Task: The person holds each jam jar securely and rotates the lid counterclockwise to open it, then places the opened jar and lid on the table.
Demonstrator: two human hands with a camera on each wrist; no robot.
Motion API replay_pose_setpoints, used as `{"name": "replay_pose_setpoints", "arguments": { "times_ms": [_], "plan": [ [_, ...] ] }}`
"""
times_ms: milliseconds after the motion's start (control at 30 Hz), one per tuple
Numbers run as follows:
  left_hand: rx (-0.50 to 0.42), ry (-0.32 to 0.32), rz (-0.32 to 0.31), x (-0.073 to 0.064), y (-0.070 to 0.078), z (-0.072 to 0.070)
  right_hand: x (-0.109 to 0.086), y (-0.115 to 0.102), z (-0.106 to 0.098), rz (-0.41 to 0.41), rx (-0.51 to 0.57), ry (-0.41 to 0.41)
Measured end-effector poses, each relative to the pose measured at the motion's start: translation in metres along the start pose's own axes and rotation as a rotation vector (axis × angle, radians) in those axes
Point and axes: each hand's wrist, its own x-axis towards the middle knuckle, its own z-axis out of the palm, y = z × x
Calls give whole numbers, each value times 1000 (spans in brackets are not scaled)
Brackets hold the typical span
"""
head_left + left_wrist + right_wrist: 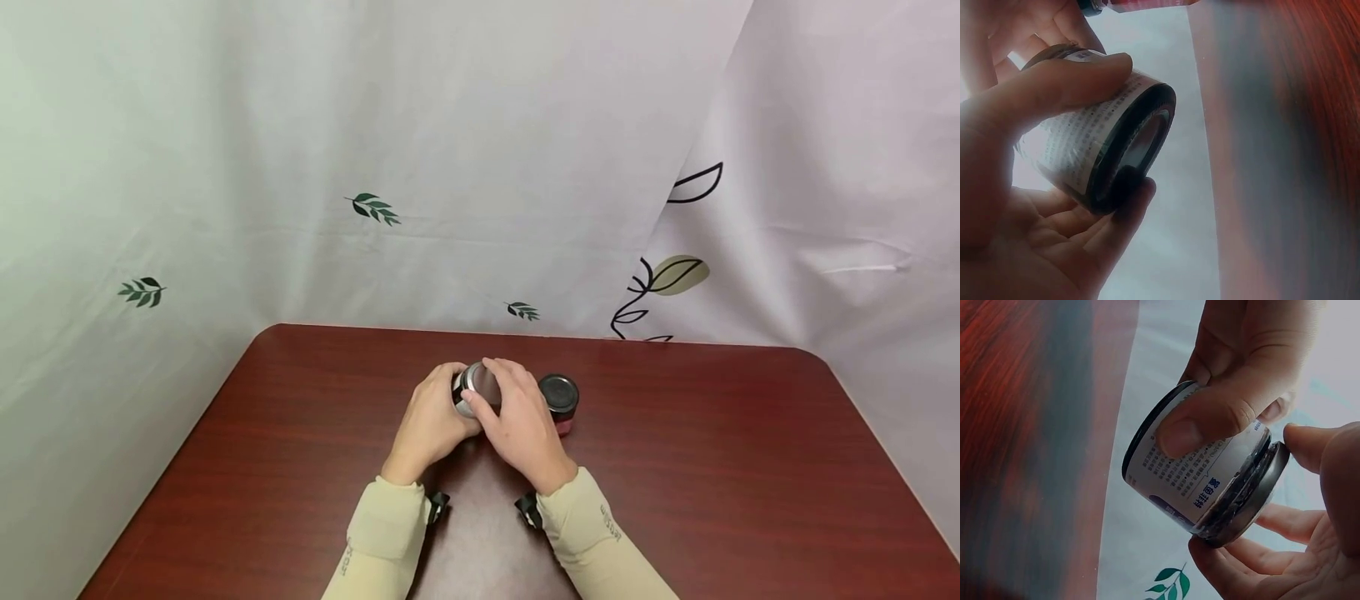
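Note:
A small glass jar (1204, 462) with a white printed label is held tilted above the table. My left hand (431, 421) grips its body; in the left wrist view the thumb lies across the label and a fingertip touches the rim of the base. On the other end sits a silvery metal lid (1257, 500). My right hand (521, 421) holds this lid by its edge, thumb on one side and fingers on the other. Whether the lid is loose, I cannot tell. Just beyond the right hand stands a second jar (561, 393), black-lidded and reddish below, partly hidden by that hand.
Under the hands is a dark red wood-grain table (697, 467) with rounded far corners. White cloth (465, 150) with printed leaves hangs behind it and along both sides. Black straps with small devices (529, 510) sit at the wrists over pale sleeves.

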Motion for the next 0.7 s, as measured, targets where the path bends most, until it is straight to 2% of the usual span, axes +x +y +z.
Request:
{"name": "replay_pose_setpoints", "arguments": {
  "times_ms": [300,700],
  "plan": [
    [10,4,15,0,-1,-2,2,0,-1,24,-21,-12],
    [35,-18,-18,1,0,-3,2,-1,-2,0,-42,-20]
  ]
}}
